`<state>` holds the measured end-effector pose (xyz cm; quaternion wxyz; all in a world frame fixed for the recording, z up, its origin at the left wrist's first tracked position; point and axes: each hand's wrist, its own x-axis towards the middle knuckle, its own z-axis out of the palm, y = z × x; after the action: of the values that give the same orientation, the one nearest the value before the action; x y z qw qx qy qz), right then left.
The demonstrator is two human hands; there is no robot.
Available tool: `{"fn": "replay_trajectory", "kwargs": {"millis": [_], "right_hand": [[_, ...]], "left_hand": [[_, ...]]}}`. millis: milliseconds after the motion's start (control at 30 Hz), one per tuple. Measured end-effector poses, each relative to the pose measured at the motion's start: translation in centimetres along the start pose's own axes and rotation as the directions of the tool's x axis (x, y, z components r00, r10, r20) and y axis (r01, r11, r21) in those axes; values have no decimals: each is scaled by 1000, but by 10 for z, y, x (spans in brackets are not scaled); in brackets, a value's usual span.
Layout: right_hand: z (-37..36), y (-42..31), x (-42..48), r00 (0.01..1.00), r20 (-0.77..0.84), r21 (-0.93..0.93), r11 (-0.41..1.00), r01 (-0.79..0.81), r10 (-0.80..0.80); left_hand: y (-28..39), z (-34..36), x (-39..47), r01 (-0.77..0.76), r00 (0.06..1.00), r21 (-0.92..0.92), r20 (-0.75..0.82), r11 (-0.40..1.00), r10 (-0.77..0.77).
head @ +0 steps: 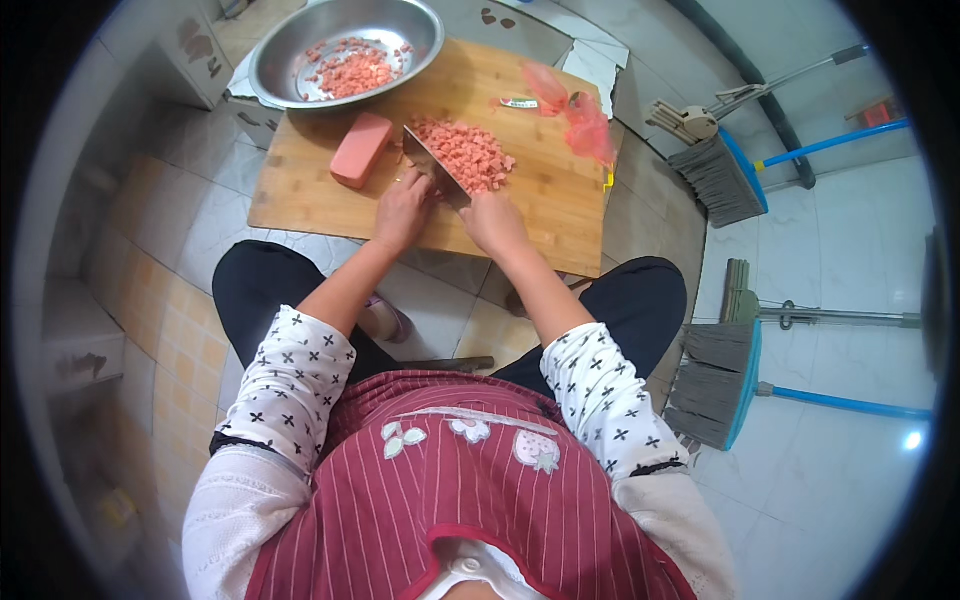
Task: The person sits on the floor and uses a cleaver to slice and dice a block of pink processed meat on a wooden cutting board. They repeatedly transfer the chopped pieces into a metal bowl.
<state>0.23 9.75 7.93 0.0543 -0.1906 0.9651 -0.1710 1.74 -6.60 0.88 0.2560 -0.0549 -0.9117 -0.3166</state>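
Note:
My right hand [495,220] is closed around the handle of a broad kitchen knife [437,166], near the front of a wooden cutting board [555,225]. The blade slants up and left, along the edge of a heap of diced pink sausage [469,154]. At the blade's left side is my left hand [406,204], fingers bent down; whether it grips a piece beneath them is hidden. An uncut block of pink luncheon sausage [361,150] lies further left on the board. Torn red plastic wrapping [586,127] lies at the board's right back.
A steel basin [270,67] with more pink cubes stands at the board's back left corner. To the right, brooms with grey bristles [709,386] and blue handles lean by the tiled wall. My knees are either side below the board, above a tiled floor.

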Motion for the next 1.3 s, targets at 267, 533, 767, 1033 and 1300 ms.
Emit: {"fn": "replay_trajectory", "kwargs": {"millis": [267,533,767,1033,1300], "right_hand": [[3,1,1,1000,13,-11,1000,-9,9],[-6,-8,-6,1000,20,-71,997,-14,15],[-10,-2,0,1000,21,13,1000,-17,17],[-4,-5,3,999,-19,-4,1000,30,-30],[0,-6,-2,999,41,-22,1000,-7,8]], "left_hand": [[-6,0,1,-83,996,-48,-25,995,82],[-2,4,-2,1,1000,-20,-11,1000,-2],[-3,-7,-5,67,996,-44,-50,997,-70],[-14,-4,-10,90,995,-38,50,995,-88],[-11,-3,-7,75,996,15,54,997,-76]]}}
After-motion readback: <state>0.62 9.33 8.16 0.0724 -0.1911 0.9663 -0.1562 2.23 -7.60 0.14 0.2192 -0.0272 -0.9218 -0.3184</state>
